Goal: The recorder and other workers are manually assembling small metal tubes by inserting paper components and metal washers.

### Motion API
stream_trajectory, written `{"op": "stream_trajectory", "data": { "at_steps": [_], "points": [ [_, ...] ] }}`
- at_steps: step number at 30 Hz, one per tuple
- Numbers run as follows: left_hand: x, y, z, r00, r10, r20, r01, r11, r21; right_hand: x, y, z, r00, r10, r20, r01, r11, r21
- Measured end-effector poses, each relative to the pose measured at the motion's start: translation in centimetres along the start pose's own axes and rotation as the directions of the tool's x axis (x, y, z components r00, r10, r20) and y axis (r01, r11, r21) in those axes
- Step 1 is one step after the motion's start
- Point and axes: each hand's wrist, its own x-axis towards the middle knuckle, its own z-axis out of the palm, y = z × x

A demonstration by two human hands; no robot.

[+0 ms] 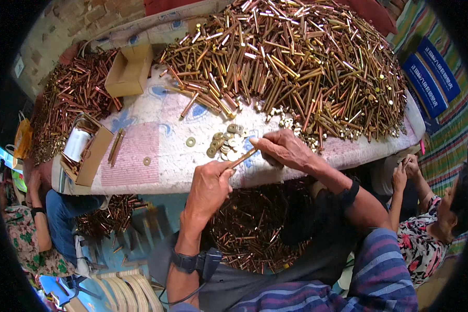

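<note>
A long brass-coloured bolt (pixel 243 158) slants between my two hands above the table's front edge. My left hand (pixel 211 186) is closed round its lower left end. My right hand (pixel 287 150) is closed at the upper right end, thumb stretched along it; its curled fingers hide whatever else they may hold. Just beyond the bolt lies a loose heap of flat round washers (pixel 224 141). One single washer (pixel 191 141) rests to the left of that heap, and another washer (pixel 147 161) farther left. Small nuts (pixel 287 120) are scattered beyond my right hand.
A large mound of bolts (pixel 296 57) covers the table's far side; another bolt pile (pixel 80 93) is at left. An open cardboard box (pixel 129 73) and a box with a white roll (pixel 79 145) stand there. More bolts (pixel 255 223) lie below the edge. People sit on both sides.
</note>
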Motion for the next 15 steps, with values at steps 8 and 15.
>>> {"op": "stream_trajectory", "data": {
  "at_steps": [8,15],
  "points": [
    [0.3,-0.3,0.2,1.000,0.001,-0.023,0.000,0.999,0.035,0.4,0.4,1.4,0.948,-0.294,-0.123,0.237,0.908,-0.346],
    [0.1,-0.7,0.3,0.998,0.045,-0.048,-0.041,0.995,0.093,0.5,0.4,2.0,0.949,-0.264,-0.171,0.211,0.938,-0.274]
  ]
}}
